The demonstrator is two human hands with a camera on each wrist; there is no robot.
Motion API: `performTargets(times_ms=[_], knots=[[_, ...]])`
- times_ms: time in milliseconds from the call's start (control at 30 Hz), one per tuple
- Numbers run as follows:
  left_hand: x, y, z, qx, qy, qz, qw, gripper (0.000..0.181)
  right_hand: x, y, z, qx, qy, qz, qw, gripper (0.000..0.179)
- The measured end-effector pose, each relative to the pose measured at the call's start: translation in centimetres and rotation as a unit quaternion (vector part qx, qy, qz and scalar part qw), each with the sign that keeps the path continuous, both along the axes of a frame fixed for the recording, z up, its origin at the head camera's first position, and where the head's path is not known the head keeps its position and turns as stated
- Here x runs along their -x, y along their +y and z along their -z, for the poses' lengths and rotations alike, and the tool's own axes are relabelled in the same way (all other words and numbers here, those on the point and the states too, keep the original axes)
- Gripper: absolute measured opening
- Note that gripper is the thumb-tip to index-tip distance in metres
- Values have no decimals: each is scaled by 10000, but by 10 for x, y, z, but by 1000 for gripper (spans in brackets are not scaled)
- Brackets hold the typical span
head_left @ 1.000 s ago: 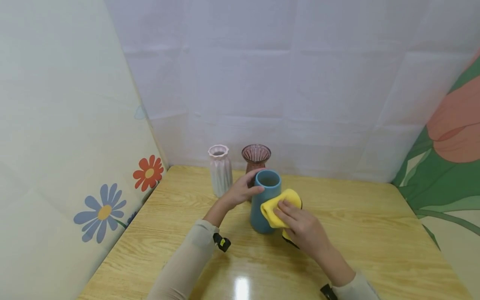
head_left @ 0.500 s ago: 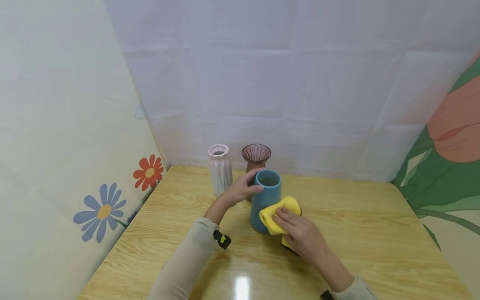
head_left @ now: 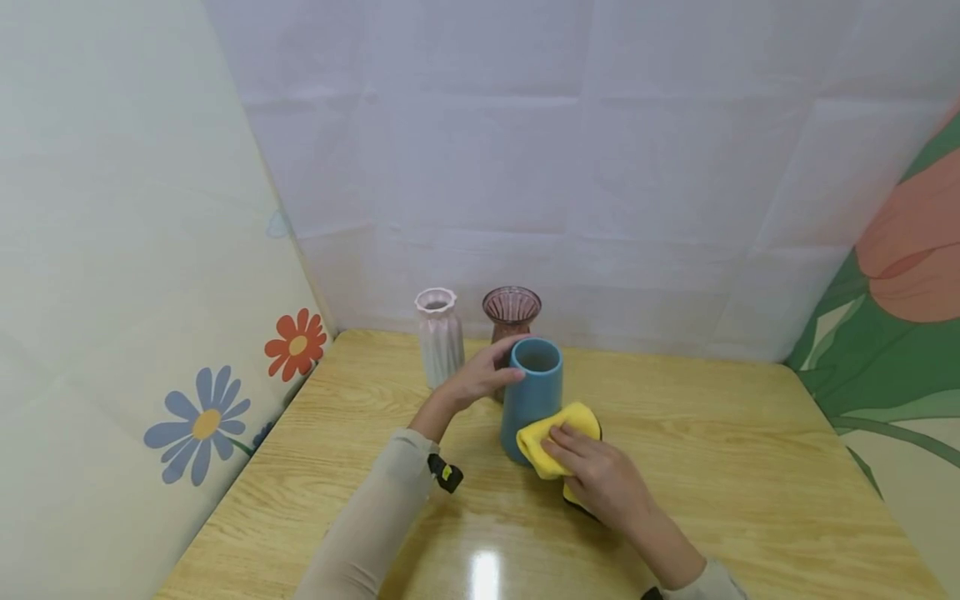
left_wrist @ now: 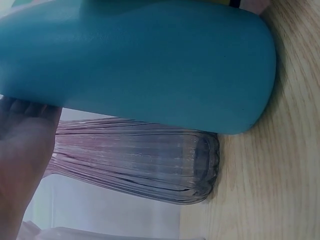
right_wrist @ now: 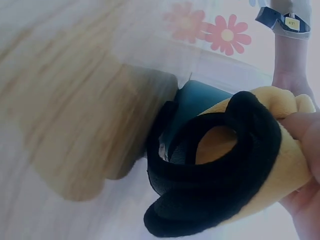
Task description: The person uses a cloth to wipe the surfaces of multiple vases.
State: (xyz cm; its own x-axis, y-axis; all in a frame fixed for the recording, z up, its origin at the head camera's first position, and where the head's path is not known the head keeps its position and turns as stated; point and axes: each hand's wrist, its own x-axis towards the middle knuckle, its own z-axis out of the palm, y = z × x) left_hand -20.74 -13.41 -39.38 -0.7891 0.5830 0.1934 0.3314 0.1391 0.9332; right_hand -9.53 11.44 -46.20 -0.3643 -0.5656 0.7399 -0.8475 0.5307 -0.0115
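Note:
A blue vase (head_left: 531,400) stands upright on the wooden table. My left hand (head_left: 480,377) grips it near the rim from the left, thumb in front and fingers behind. In the left wrist view the vase (left_wrist: 150,65) fills the upper part, its base on the wood. My right hand (head_left: 603,475) holds a folded yellow cloth (head_left: 551,442) against the vase's lower right front. The right wrist view shows the cloth (right_wrist: 280,170) with its black edging looped toward the camera, hiding most of the vase (right_wrist: 200,102).
A ribbed purple glass vase (head_left: 512,307) stands right behind the blue one. To its left is a pale pink pleated vase (head_left: 441,346). A white sheet (head_left: 480,167) hangs behind the table (head_left: 712,433), with flower-printed panels on both sides.
My right hand and the cloth have slid down the blue vase's front, from mid-height toward its base. The left hand keeps its hold, and the vase stays in place.

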Motion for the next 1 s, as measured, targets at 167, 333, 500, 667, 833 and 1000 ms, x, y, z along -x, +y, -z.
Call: performTargets(times_ms=[167, 333, 500, 667, 833, 1000], knots=[[2, 0, 0, 34, -42, -6, 10000, 114, 0, -1, 2, -116, 21, 8, 9999, 56], [-3, 1, 0, -107, 127, 21, 9999, 101, -3, 3, 0, -189, -11, 92, 9998, 55], [-18, 7, -1, -284, 378, -500, 9976, 76, -7, 16, -14, 29, 29, 156, 9999, 36], [-34, 15, -1, -187, 703, -1238, 9896, 77, -4, 29, -34, 424, 363, 237, 9982, 41], [-42, 22, -1, -33, 884, -1770, 9802, 83, 2, 38, -53, 589, 707, 445, 9948, 43], [-43, 27, -2, 97, 854, -1995, 9761, 79, 9, 42, -65, 653, 899, 468, 9927, 41]])
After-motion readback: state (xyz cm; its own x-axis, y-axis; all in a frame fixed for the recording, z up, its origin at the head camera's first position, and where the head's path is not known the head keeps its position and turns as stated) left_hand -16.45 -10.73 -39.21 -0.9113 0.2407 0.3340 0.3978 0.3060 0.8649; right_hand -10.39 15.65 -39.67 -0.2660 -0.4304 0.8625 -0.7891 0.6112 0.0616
